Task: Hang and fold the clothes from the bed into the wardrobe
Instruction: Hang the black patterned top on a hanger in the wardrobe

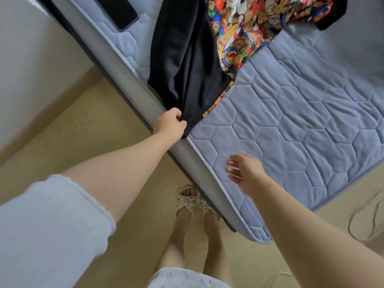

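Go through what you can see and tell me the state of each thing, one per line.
Black fabric garment: draped on the blue quilted mattress, lower corner pinched.
Colourful teddy-bear print garment: spread flat, partly under the black one.
Left hand: fingers pinching the black garment's corner.
Right hand: open, holding nothing, over the mattress edge.
Black rectangular phone: lying flat, screen dark.

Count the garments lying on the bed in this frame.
2. A plain black fabric garment lies across the quilted blue mattress edge, its corner pinched by the left hand; a multicoloured teddy-bear-print garment lies beside it, partly underneath. More may lie outside the frame.
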The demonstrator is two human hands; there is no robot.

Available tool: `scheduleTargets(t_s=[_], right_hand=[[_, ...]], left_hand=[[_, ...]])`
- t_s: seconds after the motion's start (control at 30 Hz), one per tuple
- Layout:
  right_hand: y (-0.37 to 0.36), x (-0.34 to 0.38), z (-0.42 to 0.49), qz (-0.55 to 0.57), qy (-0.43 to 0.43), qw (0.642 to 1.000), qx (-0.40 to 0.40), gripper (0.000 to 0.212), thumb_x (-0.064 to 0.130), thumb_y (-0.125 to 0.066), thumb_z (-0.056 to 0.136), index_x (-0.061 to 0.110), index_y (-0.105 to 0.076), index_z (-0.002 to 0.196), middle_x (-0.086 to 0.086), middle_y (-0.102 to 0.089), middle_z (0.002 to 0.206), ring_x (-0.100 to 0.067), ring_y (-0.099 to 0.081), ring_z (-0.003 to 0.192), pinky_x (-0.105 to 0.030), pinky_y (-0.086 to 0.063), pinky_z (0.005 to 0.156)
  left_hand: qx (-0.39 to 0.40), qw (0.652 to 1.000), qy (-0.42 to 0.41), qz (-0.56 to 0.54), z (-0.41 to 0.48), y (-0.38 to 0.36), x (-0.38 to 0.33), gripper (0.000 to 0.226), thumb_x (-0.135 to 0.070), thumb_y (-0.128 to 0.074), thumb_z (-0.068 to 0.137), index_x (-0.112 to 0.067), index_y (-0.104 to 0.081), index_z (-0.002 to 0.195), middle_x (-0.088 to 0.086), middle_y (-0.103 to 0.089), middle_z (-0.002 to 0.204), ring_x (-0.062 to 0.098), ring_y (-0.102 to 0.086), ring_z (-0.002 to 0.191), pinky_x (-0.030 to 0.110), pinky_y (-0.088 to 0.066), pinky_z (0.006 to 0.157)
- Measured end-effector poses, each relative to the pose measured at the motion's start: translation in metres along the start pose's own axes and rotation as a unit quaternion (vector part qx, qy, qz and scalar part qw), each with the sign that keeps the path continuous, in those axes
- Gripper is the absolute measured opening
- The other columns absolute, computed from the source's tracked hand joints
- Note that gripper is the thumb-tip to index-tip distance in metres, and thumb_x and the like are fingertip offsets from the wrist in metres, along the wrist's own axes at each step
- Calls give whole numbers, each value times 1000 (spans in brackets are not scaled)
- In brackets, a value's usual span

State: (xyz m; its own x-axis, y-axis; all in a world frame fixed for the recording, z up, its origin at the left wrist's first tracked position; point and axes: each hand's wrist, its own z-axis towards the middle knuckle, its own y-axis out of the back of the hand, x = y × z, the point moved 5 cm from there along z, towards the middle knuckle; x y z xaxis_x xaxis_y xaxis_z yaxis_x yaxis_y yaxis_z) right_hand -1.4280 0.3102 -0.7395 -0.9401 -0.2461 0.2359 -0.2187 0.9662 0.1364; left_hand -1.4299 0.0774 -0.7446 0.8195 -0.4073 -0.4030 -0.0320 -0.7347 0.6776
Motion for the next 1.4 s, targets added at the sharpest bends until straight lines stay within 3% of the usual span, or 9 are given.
scheduleTargets(t_s=[0.17, 0.37, 0.53, 0.67, 0.83, 1.0, 1.17, 1.3, 1.4], right_hand=[[-1, -3, -41, 101, -42, 994, 17, 13, 14, -48, 96, 9, -57, 103, -3, -62, 84, -18, -59, 75, -26, -43, 60], [7, 17, -110, 114, 6, 993, 19, 17, 23, -46, 98, 13, -55, 107, -4, -61, 90, -20, -59, 79, -28, -44, 62], [-2, 32, -176, 151, 45, 984, 79, 24, 41, -44, 97, 22, -53, 108, -3, -58, 99, -21, -59, 81, -32, -46, 68], [11, 37, -223, 154, 64, 982, 94, 14, 32, -53, 93, 20, -55, 85, -1, -58, 82, -18, -57, 67, -27, -45, 60], [26, 44, -270, 122, 92, 985, 75, 8, 7, -51, 93, 16, -50, 92, -2, -54, 68, -11, -47, 59, -19, -40, 54], [42, 78, -319, 142, 200, 969, 41, 19, 3, -50, 87, 16, -47, 74, -2, -44, 60, -10, -37, 49, -17, -36, 47], [46, 122, -375, 150, 348, 924, 52, 29, 8, -50, 86, 19, -44, 60, 2, -38, 53, -5, -33, 34, -16, -21, 38], [44, 143, -417, 165, 383, 907, 61, 21, 14, -54, 86, 19, -55, 65, 6, -51, 57, -7, -44, 46, -23, -28, 52], [37, 154, -448, 215, 410, 880, 110, 22, 9, -51, 87, 18, -56, 67, 8, -50, 52, -3, -43, 37, -21, -32, 53]], left_hand=[[78, 996, 4, -47, -41, 15, -10, 8, -15, -58, 85, -17, -51, 81, 2, -58, 88, 21, -52, 83, 25, -37, 66], [111, 984, -140, -8, -128, 58, -65, 10, -26, -61, 85, -23, -52, 81, -11, -52, 74, 15, -49, 80, 24, -33, 60], [179, 966, -186, -19, -183, 109, -95, 25, -23, -70, 79, -25, -51, 64, -14, -51, 65, 3, -48, 63, 14, -35, 54], [250, 941, -227, -11, -231, 143, -118, 29, -15, -73, 77, -23, -51, 60, -16, -48, 56, -7, -42, 45, 5, -30, 45], [283, 924, -257, -13, -273, 189, -141, 31, -8, -71, 77, -20, -49, 59, -17, -42, 49, -3, -36, 47, 8, -29, 47], [258, 914, -255, -181, -303, 223, -163, 29, -1, -66, 78, -18, -49, 61, -7, -45, 59, 3, -44, 57, 11, -36, 57], [194, 863, -257, -389, -323, 260, -184, 26, -5, -54, 82, -18, -56, 60, -7, -56, 55, 8, -51, 60, 14, -41, 52], [155, 848, -327, -387, -340, 285, -197, 28, -23, -40, 96, -21, -68, 97, -3, -69, 96, 13, -61, 95, 26, -45, 82], [131, 820, -378, -410, -350, 304, -200, 34, -5, -37, 96, -18, -54, 123, 7, -58, 129, 12, -57, 114, 26, -49, 91]])
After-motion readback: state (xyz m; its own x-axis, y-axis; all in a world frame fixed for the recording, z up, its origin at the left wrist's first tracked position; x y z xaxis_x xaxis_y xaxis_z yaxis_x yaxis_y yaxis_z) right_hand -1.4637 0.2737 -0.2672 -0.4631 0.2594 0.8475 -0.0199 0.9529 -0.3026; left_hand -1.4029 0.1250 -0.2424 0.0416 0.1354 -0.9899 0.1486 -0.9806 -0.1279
